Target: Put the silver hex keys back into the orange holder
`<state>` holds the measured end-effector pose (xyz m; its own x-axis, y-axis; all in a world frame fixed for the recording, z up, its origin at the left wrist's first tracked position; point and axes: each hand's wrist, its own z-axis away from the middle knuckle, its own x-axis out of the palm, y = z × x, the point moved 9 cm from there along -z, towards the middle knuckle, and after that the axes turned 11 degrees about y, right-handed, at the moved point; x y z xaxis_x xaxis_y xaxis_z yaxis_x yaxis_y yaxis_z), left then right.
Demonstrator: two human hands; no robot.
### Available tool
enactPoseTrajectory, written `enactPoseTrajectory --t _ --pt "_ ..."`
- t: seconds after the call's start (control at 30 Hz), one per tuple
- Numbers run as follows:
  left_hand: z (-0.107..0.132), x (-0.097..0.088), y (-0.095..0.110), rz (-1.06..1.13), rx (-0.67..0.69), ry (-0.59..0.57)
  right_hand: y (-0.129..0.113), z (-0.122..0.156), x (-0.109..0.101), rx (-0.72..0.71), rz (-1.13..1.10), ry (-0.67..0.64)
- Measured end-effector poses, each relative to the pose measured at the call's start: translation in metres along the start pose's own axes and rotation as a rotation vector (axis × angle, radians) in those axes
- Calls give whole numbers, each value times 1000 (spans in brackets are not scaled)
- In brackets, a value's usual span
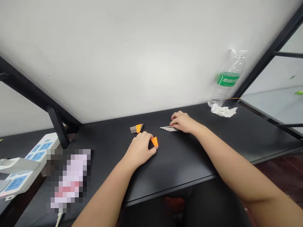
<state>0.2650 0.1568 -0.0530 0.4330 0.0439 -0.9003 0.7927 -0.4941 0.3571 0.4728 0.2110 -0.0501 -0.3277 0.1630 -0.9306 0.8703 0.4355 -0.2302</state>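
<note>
as the left hand point(139, 148) holds an orange slip point(155, 141) between slightly parted fingers point(148, 136), the right hand point(184, 122) curls over loose sticks point(167, 128) on the desk point(180, 160), perhaps keeping them aligned, its grip unclear; another orange strip point(138, 128) seemingly binds the second bundle point(133, 129).

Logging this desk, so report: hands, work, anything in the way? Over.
Left hand: pinching orange piece. Right hand: at slim rods, grip unclear. Orange-banded bundle beyond left hand. Plastic bottle right, away from hands.
</note>
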Motion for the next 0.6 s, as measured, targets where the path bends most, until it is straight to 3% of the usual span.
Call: enactPoseTrajectory --t 0.17,0.37,0.5,0.6 --pt "-1 -1 1 13 10 19 -1 -9 -3 90 100 -11" --pt "-2 -1 -3 73 -31 47 8 -14 -1 210 27 -38" --pt "-1 -2 -10 213 -126 64 5 -8 -14 170 -174 72" --pt "-2 -2 -16 393 -217 88 -10 3 -17 103 -407 47"
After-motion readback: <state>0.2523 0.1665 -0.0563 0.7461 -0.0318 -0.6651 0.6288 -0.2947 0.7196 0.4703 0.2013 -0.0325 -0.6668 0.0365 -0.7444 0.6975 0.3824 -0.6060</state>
